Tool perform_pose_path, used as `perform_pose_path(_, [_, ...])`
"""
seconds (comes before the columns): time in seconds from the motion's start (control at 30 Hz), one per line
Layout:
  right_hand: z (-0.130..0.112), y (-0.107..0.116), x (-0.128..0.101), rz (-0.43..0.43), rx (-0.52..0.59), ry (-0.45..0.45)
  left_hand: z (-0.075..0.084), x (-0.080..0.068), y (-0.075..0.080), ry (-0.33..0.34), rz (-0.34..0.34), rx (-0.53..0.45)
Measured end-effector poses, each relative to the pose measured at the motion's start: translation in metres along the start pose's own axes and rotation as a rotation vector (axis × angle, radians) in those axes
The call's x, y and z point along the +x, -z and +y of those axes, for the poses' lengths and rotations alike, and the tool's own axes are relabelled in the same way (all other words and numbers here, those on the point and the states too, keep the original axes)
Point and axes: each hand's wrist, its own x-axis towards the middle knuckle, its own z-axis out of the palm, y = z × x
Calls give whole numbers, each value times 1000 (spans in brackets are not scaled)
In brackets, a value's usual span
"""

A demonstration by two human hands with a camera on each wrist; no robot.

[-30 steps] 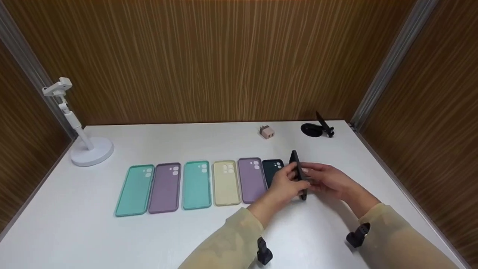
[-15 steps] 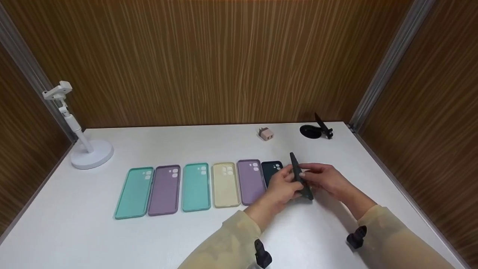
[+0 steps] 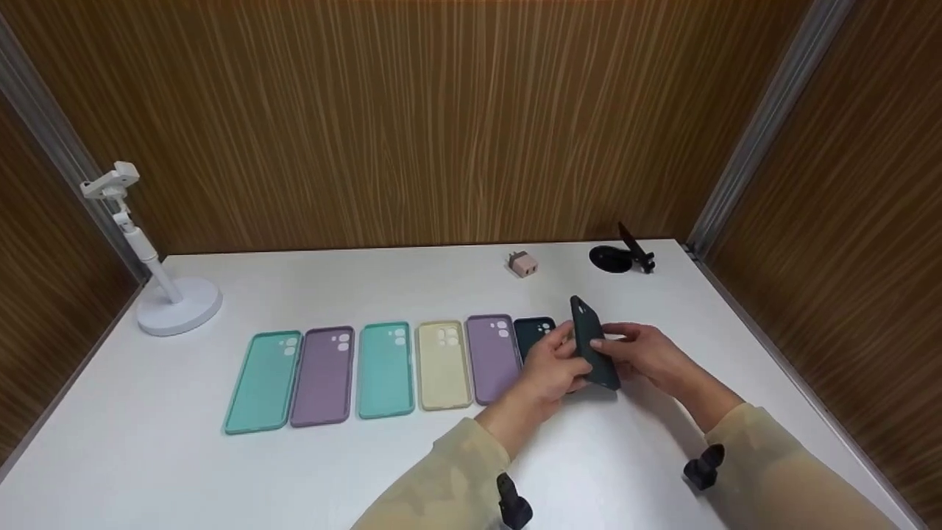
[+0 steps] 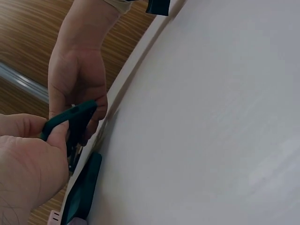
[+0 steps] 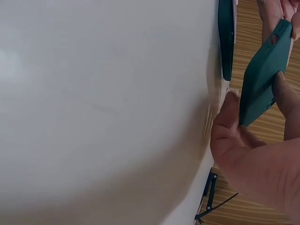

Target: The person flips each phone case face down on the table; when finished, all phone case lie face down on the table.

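Observation:
Both hands hold one dark green phone case [image 3: 593, 346] just above the white table [image 3: 368, 471], tilted with its camera end away from me. My left hand [image 3: 568, 358] grips its left edge and my right hand [image 3: 612, 346] pinches its right edge. In the left wrist view the held case [image 4: 70, 119] sits between the left hand [image 4: 33, 164] and the right hand [image 4: 77, 75]. The right wrist view shows the right hand [image 5: 255, 117] with thumb and fingers on the case [image 5: 262, 75]. A second dark green case [image 3: 533, 331] lies flat beside them, partly hidden by the left hand.
A row of cases lies to the left: teal [image 3: 263, 381], purple [image 3: 324, 375], teal [image 3: 385, 368], yellow [image 3: 444, 364], purple [image 3: 491, 358]. A white phone stand [image 3: 176, 300] is at the back left, a pink plug [image 3: 523, 263] and black holder [image 3: 620, 257] at the back right. Wood walls enclose the table.
The held case has turned from standing edge-on to leaning over so its broad face shows. Both hands stayed around it, shifting only slightly.

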Motion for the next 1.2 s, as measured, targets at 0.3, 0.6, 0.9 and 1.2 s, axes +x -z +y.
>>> perform_pose_path(0.3, [-1,4,1,10,0,3,3,1,8,-48,6,177])
perform_pose_path(0.6, [0,13,2,46,-95,34,0,11,10,-71,66,343])
perform_pose_path(0.9, [5,18,6,91,-132,80,-6,18,9,-84,131,499])
perform_pose_path(1.2, [13,19,12,101,-100,39,-5,19,8,-72,149,547])
